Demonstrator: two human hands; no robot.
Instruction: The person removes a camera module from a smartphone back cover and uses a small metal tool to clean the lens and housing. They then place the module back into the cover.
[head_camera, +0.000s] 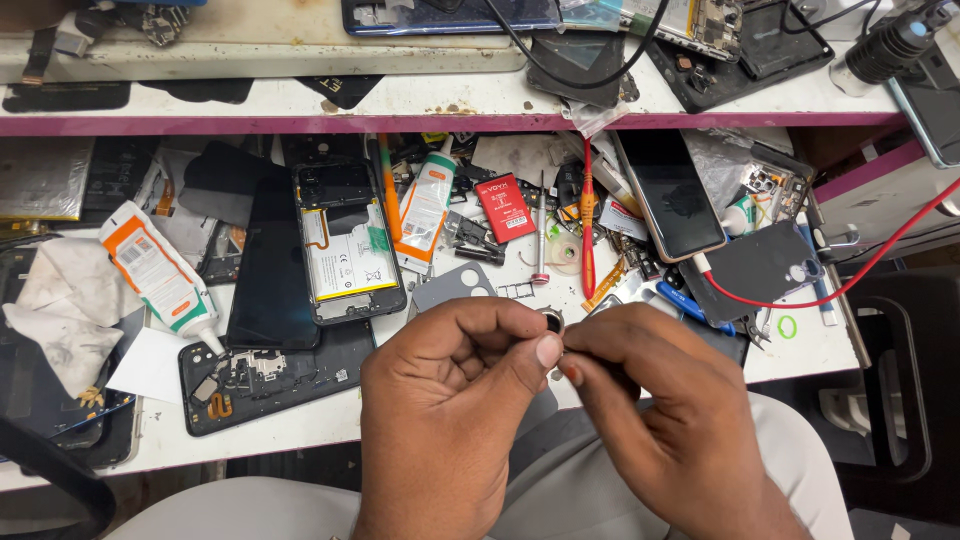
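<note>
The person's left hand (450, 400) and right hand (660, 400) meet low in the head view, just above the lap. Between them sits a small metal ring (553, 320), at about 12 o'clock from where the two thumbs touch. The left hand's fingers are curled closed, thumb and forefinger pinching the ring from the 9 o'clock side. The right hand's fingers are also closed, thumb tip pressed against the ring's lower edge from the 3 o'clock side.

Behind the hands lies the white bench (300, 425), crowded with phone parts. At 10 o'clock from the hands an opened phone (350, 250) lies face down with its battery showing, and a dark screen panel (270, 265) lies just beside it to the left. A white and orange glue tube (160, 280) lies further toward 9 o'clock. At 12 o'clock a red screwdriver (587, 220) lies upright on the bench, and at 1 o'clock a black phone (670, 195) lies with a red cable (850, 275) running off toward 3 o'clock.
</note>
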